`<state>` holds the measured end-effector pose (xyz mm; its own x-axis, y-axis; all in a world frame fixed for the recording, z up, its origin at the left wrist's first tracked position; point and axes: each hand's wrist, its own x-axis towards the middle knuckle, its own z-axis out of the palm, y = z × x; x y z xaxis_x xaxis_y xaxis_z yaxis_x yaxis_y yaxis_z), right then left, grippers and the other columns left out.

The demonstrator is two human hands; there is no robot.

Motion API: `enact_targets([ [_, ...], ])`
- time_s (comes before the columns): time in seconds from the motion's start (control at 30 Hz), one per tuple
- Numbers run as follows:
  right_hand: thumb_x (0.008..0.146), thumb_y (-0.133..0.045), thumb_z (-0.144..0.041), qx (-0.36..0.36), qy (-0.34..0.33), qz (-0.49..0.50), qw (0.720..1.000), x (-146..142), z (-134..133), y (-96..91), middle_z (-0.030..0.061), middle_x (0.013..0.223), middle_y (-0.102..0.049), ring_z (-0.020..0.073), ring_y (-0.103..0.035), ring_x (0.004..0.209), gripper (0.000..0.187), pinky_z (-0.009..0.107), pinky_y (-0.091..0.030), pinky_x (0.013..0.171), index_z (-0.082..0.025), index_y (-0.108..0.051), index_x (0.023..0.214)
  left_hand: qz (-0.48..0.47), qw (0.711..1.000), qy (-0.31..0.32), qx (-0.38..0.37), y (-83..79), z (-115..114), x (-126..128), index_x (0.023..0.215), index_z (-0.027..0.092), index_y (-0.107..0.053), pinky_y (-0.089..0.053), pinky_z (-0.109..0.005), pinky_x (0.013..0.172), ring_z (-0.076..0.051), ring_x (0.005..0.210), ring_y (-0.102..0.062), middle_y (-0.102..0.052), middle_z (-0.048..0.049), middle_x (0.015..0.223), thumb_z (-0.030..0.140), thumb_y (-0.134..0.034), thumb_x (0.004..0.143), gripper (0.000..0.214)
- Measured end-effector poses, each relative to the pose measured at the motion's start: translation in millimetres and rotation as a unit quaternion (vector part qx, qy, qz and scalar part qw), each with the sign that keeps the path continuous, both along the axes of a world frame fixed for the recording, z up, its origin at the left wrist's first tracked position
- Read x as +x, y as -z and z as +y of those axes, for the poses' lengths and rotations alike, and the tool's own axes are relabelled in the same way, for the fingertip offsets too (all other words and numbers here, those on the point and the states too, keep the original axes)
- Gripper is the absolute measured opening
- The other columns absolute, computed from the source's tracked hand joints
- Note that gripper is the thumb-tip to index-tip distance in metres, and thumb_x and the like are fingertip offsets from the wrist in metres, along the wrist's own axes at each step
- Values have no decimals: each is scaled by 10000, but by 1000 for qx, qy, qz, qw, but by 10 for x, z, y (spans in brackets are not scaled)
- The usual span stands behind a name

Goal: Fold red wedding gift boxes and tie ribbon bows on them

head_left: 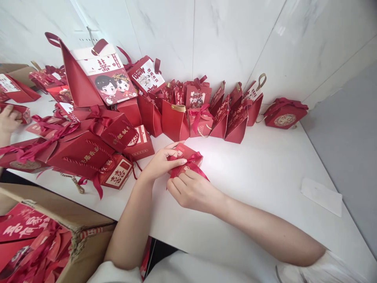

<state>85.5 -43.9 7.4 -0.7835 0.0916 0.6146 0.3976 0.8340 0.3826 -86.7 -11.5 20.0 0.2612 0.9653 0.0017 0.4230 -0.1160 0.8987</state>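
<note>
A small red gift box [185, 154] with a red satin ribbon [188, 168] lies on the white table [259, 173] in front of me. My left hand [161, 162] grips the box from the left, fingers curled over its top. On the near side, my right hand [193, 191] pinches the ribbon, fingers closed on it. Both hands touch the box; part of it is hidden under my fingers.
Many red gift boxes and bags [203, 114] stand along the marble wall and pile up at left [88, 145]. A hexagonal red box [284, 114] sits at right. A cardboard carton [59, 232] of red items is near left. Another person's hand [8, 120] shows at far left. White paper [321, 195] lies at right.
</note>
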Motion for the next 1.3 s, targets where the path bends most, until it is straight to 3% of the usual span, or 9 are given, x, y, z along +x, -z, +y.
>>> enact_targets([
  [0.53,894,-486,-22,-7,-88,2,996,-4,-20,44,-29,609,-437,113,-377,494,236,287,-291,500,-174,-490,714,-13,1000,1,-9,15,-4,77,554,176,-483,-401,-410,1098,-307,1297,-534,-562,-48,1395,414,-731,776,409],
  [0.8,895,-507,-56,-31,-147,45,988,-55,-104,65,-46,597,-400,104,-343,503,238,276,-271,512,-180,-473,695,1,1000,16,-1,34,-11,96,540,177,-484,-397,-434,1114,-304,1287,-539,-592,-77,1365,410,-758,742,413],
  [0.93,865,-491,-5,-61,-137,40,988,-60,-75,51,-41,597,-423,117,-362,530,248,286,-285,566,-183,-469,694,7,1000,15,7,2,-43,114,550,180,-443,-436,-419,1071,-282,1237,-574,-613,-77,1330,414,-733,778,438],
  [1.0,893,-494,-27,-82,-145,22,986,-36,-34,21,-33,620,-461,130,-395,571,233,299,-314,623,-182,-494,719,0,1000,23,11,-21,-50,99,575,183,-454,-445,-418,1058,-276,1237,-572,-632,-74,1293,433,-661,843,420],
  [1.17,1031,-460,-359,-172,-164,38,970,115,81,-208,-9,668,-532,156,-455,650,324,324,-353,716,-179,-570,785,-7,998,61,7,-50,-40,2,626,182,-525,-418,-420,1088,-296,1313,-507,-644,-85,1258,475,-571,909,409],
  [1.23,1036,-444,-335,-238,-115,51,963,232,171,-334,19,734,-582,167,-498,711,316,329,-375,753,-178,-587,801,-26,997,76,1,-45,-39,-29,672,180,-569,-425,-412,1086,-292,1288,-530,-601,-82,1341,466,-612,888,361],
  [1.3,1046,-411,-305,-330,-14,69,941,382,306,-420,45,806,-599,175,-512,740,301,324,-387,729,-171,-602,856,-45,995,83,-10,-37,-44,-44,711,182,-601,-426,-409,1088,-281,1259,-557,-567,-72,1392,448,-629,881,316],
])
